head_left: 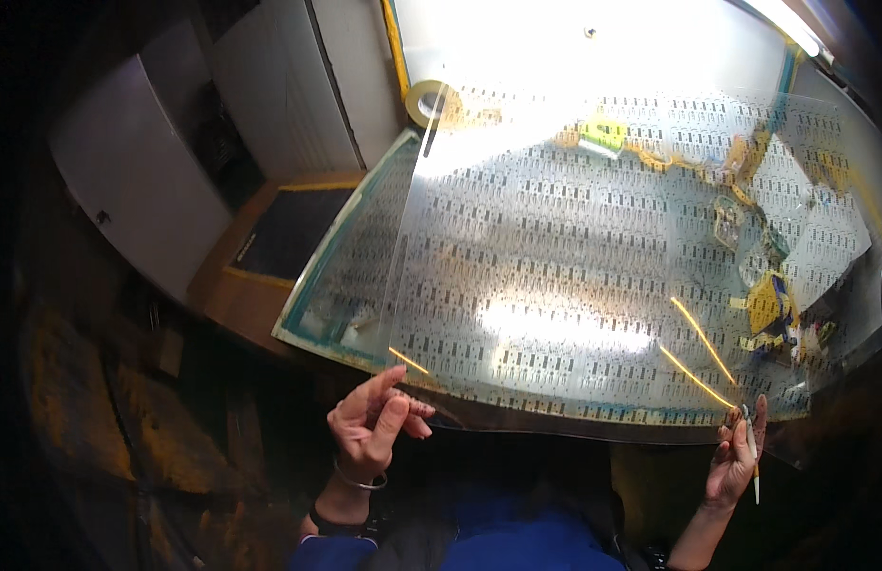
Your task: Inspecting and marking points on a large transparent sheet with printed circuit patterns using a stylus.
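A large clear film sheet [546, 257], printed with rows of small dark marks, lies over a sloping table. At its near left corner is my left hand [372, 419], fingers parted and bent, the index fingertip by the sheet's edge. I see nothing held in it. By the near right corner, my right hand [731, 468] is closed on a slim stick with a pale tip [757, 490], pointing down; its exact kind is unclear. Thin bright yellow lines [703, 340] show on the sheet near both hands; whether they are strips or reflections I cannot tell.
A roll of tape [428, 103] sits at the far left corner. A yellow-green block [603, 135] is farther back. At the right are a yellow and dark object [772, 306] and white paper [826, 238]. A lit tube lamp [788, 27] hangs at upper right. A dark mat [294, 231] lies left.
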Motion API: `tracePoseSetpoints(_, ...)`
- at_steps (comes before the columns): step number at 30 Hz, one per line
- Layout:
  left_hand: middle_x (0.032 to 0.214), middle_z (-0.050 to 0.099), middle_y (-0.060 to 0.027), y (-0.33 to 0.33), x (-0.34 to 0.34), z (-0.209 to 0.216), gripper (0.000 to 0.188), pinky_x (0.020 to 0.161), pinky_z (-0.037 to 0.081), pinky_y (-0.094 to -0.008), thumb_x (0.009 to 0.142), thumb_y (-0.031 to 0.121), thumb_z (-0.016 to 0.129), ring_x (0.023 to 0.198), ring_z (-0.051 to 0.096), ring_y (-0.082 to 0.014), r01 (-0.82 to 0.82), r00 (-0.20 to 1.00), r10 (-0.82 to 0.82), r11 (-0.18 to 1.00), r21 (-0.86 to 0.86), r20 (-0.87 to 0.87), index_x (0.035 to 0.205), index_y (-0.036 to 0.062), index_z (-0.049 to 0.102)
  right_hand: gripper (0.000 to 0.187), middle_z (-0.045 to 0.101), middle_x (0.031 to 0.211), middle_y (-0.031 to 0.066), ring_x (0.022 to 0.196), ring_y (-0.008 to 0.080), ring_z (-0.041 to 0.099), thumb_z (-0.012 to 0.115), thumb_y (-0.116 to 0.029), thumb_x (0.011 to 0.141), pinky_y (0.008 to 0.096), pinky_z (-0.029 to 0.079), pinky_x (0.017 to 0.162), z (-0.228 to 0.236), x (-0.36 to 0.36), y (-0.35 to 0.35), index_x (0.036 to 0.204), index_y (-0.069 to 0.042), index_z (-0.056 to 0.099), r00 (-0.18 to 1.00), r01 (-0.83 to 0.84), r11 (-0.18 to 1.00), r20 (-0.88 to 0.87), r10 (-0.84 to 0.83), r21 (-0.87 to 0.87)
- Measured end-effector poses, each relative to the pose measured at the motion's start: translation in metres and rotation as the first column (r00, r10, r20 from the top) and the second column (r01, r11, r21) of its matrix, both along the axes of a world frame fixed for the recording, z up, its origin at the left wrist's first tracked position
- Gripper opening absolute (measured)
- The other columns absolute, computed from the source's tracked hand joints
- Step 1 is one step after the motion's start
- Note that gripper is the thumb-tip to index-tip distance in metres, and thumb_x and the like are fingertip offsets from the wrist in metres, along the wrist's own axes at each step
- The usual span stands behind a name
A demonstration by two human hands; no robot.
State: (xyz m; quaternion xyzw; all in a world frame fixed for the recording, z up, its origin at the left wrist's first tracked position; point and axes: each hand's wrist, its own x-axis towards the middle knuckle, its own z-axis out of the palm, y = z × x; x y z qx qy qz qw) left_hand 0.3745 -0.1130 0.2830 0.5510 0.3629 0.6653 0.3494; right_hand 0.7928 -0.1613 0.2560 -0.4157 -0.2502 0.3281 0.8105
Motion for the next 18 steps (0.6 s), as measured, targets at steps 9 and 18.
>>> tracePoseSetpoints(9, 0.071, 0.064, -0.0111, 0.000, -0.010, -0.001, 0.035, 0.051, 0.054, -0.0289, 0.090, 0.014, 0.061, 0.055, 0.063, -0.0187, 0.030, 0.999, -0.032, 0.998, 0.050, 0.041, 0.119, -0.0038, 0.056, 0.052, 0.065, 0.106, 0.0117, 0.075, 0.0129, 0.067, 0.050, -0.006, 0.095, 0.0160, 0.057, 0.053, -0.005, 0.005, -0.003, 0.143, -0.018, 0.033, 0.993, -0.106, 0.993, -0.040, 0.109, 0.056)
tracePoseSetpoints(18, 0.080, 0.067, -0.0160, 0.006, -0.023, -0.008, 0.032, 0.063, 0.058, -0.0309, 0.089, 0.005, 0.060, 0.069, 0.068, -0.0207, 0.149, 0.986, -0.156, 0.984, 0.101, 0.065, 0.119, -0.0049, 0.056, 0.054, 0.064, 0.108, 0.0126, 0.076, 0.0144, 0.068, 0.050, -0.007, 0.095, 0.0178, 0.057, 0.053, -0.010, 0.007, 0.002, 0.144, -0.020, 0.030, 0.984, -0.150, 0.982, -0.078, 0.160, 0.114)
